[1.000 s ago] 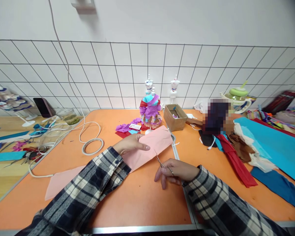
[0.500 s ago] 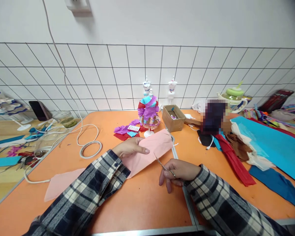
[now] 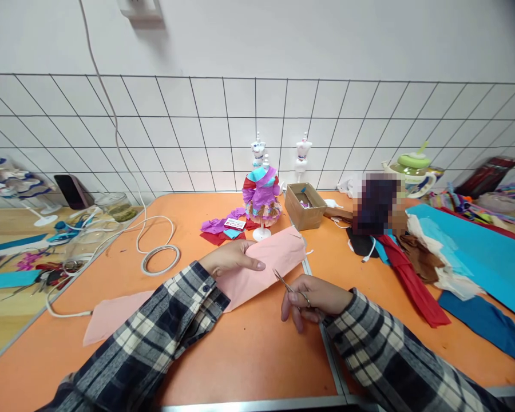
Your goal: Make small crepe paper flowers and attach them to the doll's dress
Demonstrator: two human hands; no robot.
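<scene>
A pale pink sheet point(image 3: 278, 254), paper or thin cloth, slants above the orange table in front of me. My left hand point(image 3: 234, 260) grips its left part, thumb on top and the other fingers hidden beneath. In my right hand point(image 3: 311, 300) is a small pair of metal scissors point(image 3: 285, 280), a finger loop showing at the hand. The blades look a little apart and point up and left, at the sheet's near edge; I cannot tell whether they touch it. Behind the sheet stands a small dress form point(image 3: 261, 197) in a purple, turquoise and red outfit.
A tape roll point(image 3: 160, 260) and a white cable lie on the left. Another pink piece point(image 3: 115, 312) is partly under my left sleeve. An open cardboard box point(image 3: 305, 214) stands at the back. Red point(image 3: 412, 286), brown and blue material covers the right side.
The scissors' blades have parted slightly at the sheet's near edge. The whole view has shifted a little; the left hand keeps its hold on the pink sheet.
</scene>
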